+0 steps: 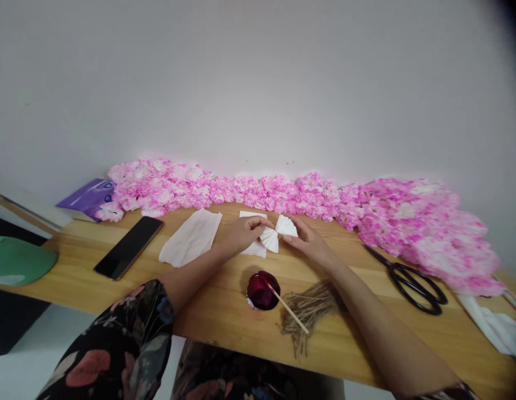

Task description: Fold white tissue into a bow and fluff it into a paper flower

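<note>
A white pleated tissue paper, pinched at its middle and fanned out like a bow, is between my two hands above the table. My left hand is closed, with thumb and fingertips on its left side. My right hand grips its right side between thumb and fingers. Under my left hand lie flat white tissue sheets, partly hidden. Nearer to me stands a small cup of dark red liquid with a thin wooden stick resting across its rim. Next to it lies a bundle of thin brown ties.
Pink-and-white paper flowers line the wall side of the wooden table. Black scissors lie at right, near white tissue. At left are a pale tissue stack, a phone, a purple packet and a green object.
</note>
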`<state>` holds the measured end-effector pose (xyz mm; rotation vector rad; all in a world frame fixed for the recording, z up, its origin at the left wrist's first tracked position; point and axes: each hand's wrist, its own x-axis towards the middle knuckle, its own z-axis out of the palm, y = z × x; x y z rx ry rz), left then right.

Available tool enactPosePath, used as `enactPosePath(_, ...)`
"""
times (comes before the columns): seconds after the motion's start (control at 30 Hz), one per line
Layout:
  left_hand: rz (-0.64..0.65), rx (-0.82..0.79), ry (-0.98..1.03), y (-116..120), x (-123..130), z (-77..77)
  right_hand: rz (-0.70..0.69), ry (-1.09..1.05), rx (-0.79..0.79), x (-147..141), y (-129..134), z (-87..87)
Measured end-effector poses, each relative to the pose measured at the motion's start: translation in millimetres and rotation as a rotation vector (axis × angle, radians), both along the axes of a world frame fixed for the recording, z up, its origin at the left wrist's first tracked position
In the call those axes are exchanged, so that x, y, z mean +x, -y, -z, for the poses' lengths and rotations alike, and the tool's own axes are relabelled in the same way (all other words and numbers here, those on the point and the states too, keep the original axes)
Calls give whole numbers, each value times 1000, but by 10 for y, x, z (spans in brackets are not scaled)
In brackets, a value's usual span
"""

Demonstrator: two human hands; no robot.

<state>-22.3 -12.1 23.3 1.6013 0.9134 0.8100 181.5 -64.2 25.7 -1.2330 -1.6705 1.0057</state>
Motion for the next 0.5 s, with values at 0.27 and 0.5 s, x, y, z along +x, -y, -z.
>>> enactPosePath(0.27, 39, 36, -51, 25, 3, -41, -16, 525, 592, 9, 47, -72)
enactPosePath(0.5, 60, 28, -110, 35, 60, 18, -67, 683, 604, 18, 24, -77)
